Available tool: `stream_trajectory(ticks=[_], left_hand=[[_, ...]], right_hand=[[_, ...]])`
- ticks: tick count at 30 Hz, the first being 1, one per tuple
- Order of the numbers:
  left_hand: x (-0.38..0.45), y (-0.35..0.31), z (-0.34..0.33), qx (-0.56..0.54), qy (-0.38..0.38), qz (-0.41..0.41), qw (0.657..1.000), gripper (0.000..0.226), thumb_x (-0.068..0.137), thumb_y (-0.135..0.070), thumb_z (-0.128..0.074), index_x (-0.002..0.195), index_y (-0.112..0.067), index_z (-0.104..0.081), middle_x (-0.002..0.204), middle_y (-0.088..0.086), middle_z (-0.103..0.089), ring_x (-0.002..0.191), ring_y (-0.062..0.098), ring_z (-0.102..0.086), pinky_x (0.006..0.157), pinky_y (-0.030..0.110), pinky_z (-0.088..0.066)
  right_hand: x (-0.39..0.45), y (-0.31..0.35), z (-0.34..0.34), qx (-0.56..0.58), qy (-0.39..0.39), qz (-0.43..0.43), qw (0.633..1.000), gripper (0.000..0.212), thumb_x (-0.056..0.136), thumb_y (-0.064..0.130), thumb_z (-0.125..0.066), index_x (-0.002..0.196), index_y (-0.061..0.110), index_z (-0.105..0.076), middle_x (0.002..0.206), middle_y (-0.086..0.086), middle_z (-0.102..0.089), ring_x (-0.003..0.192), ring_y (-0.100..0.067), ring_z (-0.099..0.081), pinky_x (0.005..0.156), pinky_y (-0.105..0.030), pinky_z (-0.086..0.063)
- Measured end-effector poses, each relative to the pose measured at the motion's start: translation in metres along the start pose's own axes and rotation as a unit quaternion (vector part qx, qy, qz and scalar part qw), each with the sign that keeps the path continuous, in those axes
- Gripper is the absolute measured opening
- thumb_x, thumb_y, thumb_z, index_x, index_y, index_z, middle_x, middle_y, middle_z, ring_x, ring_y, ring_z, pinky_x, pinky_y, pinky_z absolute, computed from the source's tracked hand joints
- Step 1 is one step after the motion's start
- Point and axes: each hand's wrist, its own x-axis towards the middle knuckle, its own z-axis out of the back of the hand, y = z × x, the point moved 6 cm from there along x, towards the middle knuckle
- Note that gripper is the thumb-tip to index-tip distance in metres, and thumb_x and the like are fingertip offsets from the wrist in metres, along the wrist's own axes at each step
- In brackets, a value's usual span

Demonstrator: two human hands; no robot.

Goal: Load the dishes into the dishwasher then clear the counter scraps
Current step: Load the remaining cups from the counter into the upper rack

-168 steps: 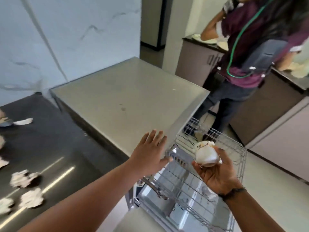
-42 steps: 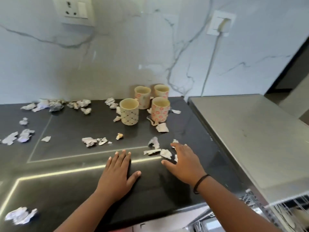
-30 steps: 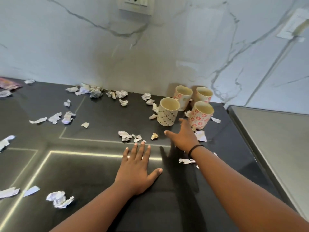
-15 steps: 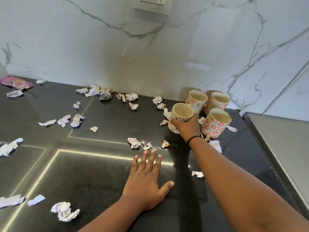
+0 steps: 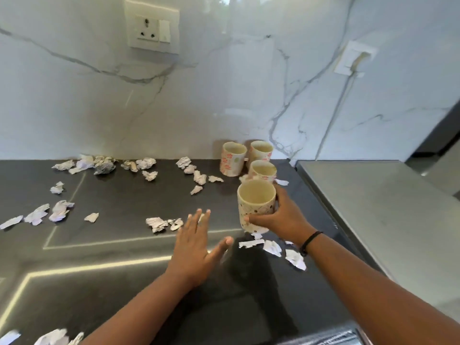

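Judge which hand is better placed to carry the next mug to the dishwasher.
Right. The right hand already grips the dotted mug, on the stainless dishwasher top's side. The left hand is open, holding nothing.

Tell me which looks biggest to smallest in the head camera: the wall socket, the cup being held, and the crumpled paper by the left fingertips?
1. Wall socket, the largest.
2. Cup gripped by the right hand; it sits nearer the camera, so true sizes may differ.
3. Crumpled paper, the smallest.
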Motion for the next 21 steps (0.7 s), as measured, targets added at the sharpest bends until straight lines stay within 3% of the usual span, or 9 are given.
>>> stream_trajectory(ticks=[3, 5, 7, 9, 11, 13, 15, 17, 21], left_hand=[[0.018, -0.068, 0.001, -0.197, 0.040, -0.038, 0.979, 0.111, 0.055, -0.095, -0.043, 0.147, -0.049, 0.000, 0.155, -0.014, -0.023, 0.142, 0.010, -0.025, 0.115, 0.040, -0.027], [0.023, -0.117, -0.014, -0.250, 0.116, -0.088, 0.957, 0.113, 0.046, -0.088, -0.064, 0.135, -0.066, 0.002, 0.135, -0.031, -0.039, 0.123, -0.003, -0.045, 0.098, 0.025, -0.042], [0.024, -0.152, -0.034, -0.226, 0.175, -0.130, 0.950, 0.126, 0.042, -0.082, -0.073, 0.143, -0.055, -0.003, 0.131, -0.029, -0.047, 0.116, -0.004, -0.051, 0.098, 0.025, -0.045], [0.025, -0.180, -0.057, -0.159, 0.187, -0.155, 0.957, 0.135, 0.040, -0.083, -0.072, 0.150, -0.035, -0.010, 0.145, -0.013, -0.041, 0.127, 0.005, -0.045, 0.107, 0.033, -0.038], [0.025, -0.197, -0.072, -0.133, 0.178, -0.158, 0.962, 0.136, 0.034, -0.087, -0.069, 0.148, -0.037, -0.014, 0.145, -0.012, -0.041, 0.125, 0.008, -0.045, 0.105, 0.033, -0.039], [0.023, -0.224, -0.093, -0.163, 0.201, -0.156, 0.953, 0.134, 0.030, -0.087, -0.070, 0.143, -0.047, -0.011, 0.132, -0.015, -0.050, 0.115, 0.009, -0.053, 0.099, 0.037, -0.046], [0.023, -0.240, -0.104, -0.236, 0.219, -0.143, 0.936, 0.128, 0.031, -0.079, -0.078, 0.137, -0.055, -0.012, 0.121, -0.014, -0.056, 0.105, 0.007, -0.059, 0.088, 0.034, -0.051], [0.017, -0.273, -0.126, -0.311, 0.263, -0.137, 0.903, 0.130, 0.030, -0.067, -0.086, 0.139, -0.052, -0.017, 0.114, -0.013, -0.059, 0.098, 0.003, -0.063, 0.080, 0.025, -0.051], [-0.006, -0.338, -0.177, -0.385, 0.348, -0.128, 0.845, 0.128, 0.033, -0.055, -0.091, 0.141, -0.046, -0.023, 0.111, -0.011, -0.063, 0.089, 0.000, -0.067, 0.079, 0.026, -0.049]], right_hand=[[-0.042, -0.003, 0.028, -0.022, -0.014, -0.016, 1.000, 0.078, 0.051, 0.048, -0.088, 0.116, 0.041, -0.045, 0.112, 0.021, -0.059, 0.100, 0.006, -0.059, 0.080, -0.014, -0.049], [-0.068, -0.007, 0.048, -0.029, -0.035, -0.023, 0.999, 0.082, 0.049, 0.055, -0.086, 0.119, 0.039, -0.045, 0.113, 0.019, -0.059, 0.101, 0.005, -0.060, 0.080, -0.015, -0.051], [-0.090, -0.011, 0.067, -0.034, -0.055, -0.025, 0.998, 0.082, 0.049, 0.056, -0.085, 0.119, 0.038, -0.046, 0.115, 0.019, -0.060, 0.102, 0.003, -0.060, 0.082, -0.014, -0.050], [-0.112, -0.018, 0.090, -0.037, -0.089, -0.036, 0.995, 0.079, 0.051, 0.051, -0.087, 0.118, 0.037, -0.047, 0.114, 0.020, -0.061, 0.102, 0.003, -0.060, 0.083, -0.014, -0.050], [-0.130, -0.023, 0.109, -0.034, -0.115, -0.053, 0.991, 0.076, 0.056, 0.045, -0.088, 0.120, 0.037, -0.048, 0.111, 0.024, -0.061, 0.102, 0.004, -0.060, 0.081, -0.012, -0.049], [-0.156, -0.028, 0.139, -0.023, -0.137, -0.080, 0.987, 0.073, 0.059, 0.042, -0.088, 0.120, 0.039, -0.049, 0.110, 0.026, -0.062, 0.102, 0.002, -0.061, 0.080, -0.014, -0.051], [-0.176, -0.030, 0.158, 0.029, -0.140, -0.108, 0.984, 0.072, 0.061, 0.038, -0.088, 0.122, 0.039, -0.049, 0.113, 0.019, -0.064, 0.101, -0.005, -0.064, 0.081, -0.023, -0.055], [-0.213, -0.044, 0.187, 0.129, -0.181, -0.151, 0.963, 0.075, 0.062, 0.045, -0.085, 0.127, 0.035, -0.048, 0.119, 0.010, -0.063, 0.103, -0.014, -0.066, 0.081, -0.031, -0.057], [-0.279, -0.085, 0.212, 0.383, -0.211, -0.216, 0.873, 0.083, 0.059, 0.071, -0.072, 0.127, 0.026, -0.056, 0.125, -0.016, -0.062, 0.111, -0.040, -0.060, 0.091, -0.051, -0.052]])
